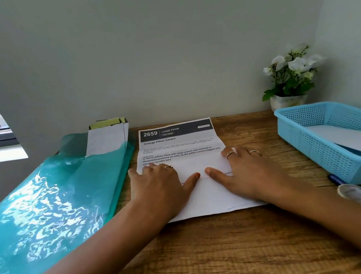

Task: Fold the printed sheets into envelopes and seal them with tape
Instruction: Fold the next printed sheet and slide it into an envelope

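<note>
- Pressing flat, the fingers (231, 154) of my right hand (241, 170) lie straight on the folded-up lower flap of the printed sheet (176, 146); nothing is curled or pinched.
- The left hand (159, 180) does the same at 9 o'clock of the right, fingers spread and flat, its tips at the sheet's left edge where the flap meets the printed text.
- The two thumbs point toward each other and almost touch at the middle of the flap, on a faint line across the paper.
- The sheet lies at the centre of the tabletop (207, 254), its dark header toward 12 o'clock; only the white back of the flap shows toward 6 o'clock.
- At 9 o'clock a glossy teal folder (50, 203) holds more paper (105, 139), which sticks out of its far end.
- At 3 o'clock a blue basket (301, 132) holds a white sheet; I cannot tell whether it is a finished envelope.
- A roll of tape (358, 195) sits at 4 o'clock beside my right forearm, with a dark pen (336, 179) just beyond it by the basket.
- A potted plant (290, 79) stands at 1 o'clock against the wall.
- My reading: this sheet has its first fold being creased; the remaining folds and the taping are not yet done, and the paper in the folder looks to be still waiting.
</note>
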Demonstrator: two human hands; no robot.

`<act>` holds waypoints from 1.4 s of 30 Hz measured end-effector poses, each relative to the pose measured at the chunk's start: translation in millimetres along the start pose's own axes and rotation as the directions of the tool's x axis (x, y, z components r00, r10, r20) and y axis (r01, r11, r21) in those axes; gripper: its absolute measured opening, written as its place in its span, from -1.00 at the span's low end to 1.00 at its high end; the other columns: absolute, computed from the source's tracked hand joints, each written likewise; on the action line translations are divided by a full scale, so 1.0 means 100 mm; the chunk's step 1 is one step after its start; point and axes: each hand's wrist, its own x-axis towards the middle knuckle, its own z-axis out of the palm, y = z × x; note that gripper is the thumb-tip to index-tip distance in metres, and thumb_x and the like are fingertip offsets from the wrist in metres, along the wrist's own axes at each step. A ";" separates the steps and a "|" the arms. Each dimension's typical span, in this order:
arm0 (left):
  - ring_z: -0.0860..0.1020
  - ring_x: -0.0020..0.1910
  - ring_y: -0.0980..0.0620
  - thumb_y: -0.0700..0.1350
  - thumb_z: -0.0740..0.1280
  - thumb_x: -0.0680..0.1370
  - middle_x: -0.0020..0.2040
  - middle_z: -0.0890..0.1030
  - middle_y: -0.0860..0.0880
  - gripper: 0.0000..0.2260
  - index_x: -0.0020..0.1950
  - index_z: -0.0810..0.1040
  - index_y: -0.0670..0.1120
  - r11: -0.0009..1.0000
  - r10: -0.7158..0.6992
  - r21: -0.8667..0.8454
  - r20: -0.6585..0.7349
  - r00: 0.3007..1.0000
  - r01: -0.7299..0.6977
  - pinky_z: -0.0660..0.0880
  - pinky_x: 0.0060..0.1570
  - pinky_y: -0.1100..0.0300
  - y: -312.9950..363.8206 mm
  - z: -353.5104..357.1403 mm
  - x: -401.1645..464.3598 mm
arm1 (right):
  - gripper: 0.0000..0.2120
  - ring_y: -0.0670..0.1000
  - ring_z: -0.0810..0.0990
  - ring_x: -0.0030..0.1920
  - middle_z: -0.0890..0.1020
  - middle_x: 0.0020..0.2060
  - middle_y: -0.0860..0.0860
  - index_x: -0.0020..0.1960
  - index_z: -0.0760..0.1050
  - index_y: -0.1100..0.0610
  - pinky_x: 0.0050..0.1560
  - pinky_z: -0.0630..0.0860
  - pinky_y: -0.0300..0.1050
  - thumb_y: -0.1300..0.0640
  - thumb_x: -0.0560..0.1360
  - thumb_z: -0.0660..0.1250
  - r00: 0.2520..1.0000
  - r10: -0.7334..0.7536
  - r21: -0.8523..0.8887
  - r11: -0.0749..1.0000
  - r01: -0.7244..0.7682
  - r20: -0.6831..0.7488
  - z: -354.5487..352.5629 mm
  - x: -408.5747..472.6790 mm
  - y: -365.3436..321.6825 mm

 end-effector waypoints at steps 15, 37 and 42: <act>0.22 0.45 -0.02 0.28 0.22 0.47 0.51 0.20 0.00 -0.29 0.52 0.04 0.06 0.857 0.233 -0.483 0.053 0.971 -0.179 0.16 0.40 0.07 -0.22 0.01 0.24 | -0.41 0.02 0.26 0.42 0.21 0.48 -0.04 0.44 0.16 -0.16 0.34 0.24 -0.08 -0.27 0.48 0.21 0.977 -0.135 0.201 0.974 0.101 0.166 -0.25 0.10 0.34; 0.13 0.49 -0.01 0.28 0.21 0.47 0.54 0.08 0.03 -0.29 0.53 0.00 0.09 0.832 0.287 -0.520 0.105 0.952 -0.194 0.09 0.42 0.09 -0.24 0.03 0.29 | -0.17 0.00 0.22 0.45 0.20 0.49 -0.04 0.48 0.11 -0.14 0.36 0.21 -0.12 -0.30 0.33 0.37 0.968 -0.195 0.220 0.963 0.158 0.157 -0.31 0.28 0.42; 0.16 0.48 -0.02 0.28 0.24 0.45 0.53 0.12 0.01 -0.27 0.52 0.01 0.11 0.831 0.277 -0.525 0.105 0.955 -0.183 0.13 0.41 0.08 -0.24 0.03 0.31 | -0.10 0.03 0.24 0.43 0.20 0.47 -0.03 0.47 0.12 -0.15 0.40 0.26 -0.01 -0.35 0.25 0.40 0.975 -0.174 0.193 0.970 0.145 0.140 -0.31 0.35 0.42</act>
